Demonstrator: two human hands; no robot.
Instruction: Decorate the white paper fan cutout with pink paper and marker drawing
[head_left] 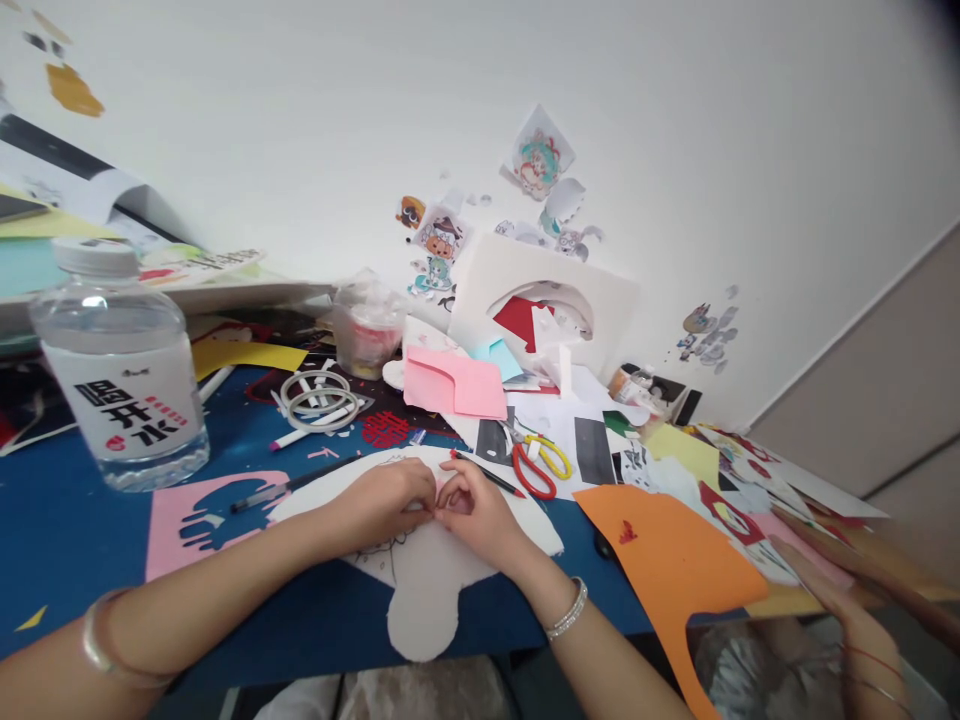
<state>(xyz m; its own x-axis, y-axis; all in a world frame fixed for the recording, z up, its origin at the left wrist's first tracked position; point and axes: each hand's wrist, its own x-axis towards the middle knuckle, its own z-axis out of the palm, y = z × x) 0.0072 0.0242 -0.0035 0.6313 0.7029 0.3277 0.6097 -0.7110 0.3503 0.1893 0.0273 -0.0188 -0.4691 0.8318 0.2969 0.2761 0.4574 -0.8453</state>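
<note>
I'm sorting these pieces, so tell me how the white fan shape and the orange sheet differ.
The fan shape is white; the sheet is orange, with a red mark. The fan shape ends in a rounded handle; the sheet narrows to a strip. The left hand and right hand are over the fan shape, not the sheet. Both pieces have curved edges.

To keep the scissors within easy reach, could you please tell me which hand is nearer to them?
Right. The right hand is just left of the scissors and slightly nearer the wearer; the left hand is farther left, beyond the right one.
</note>
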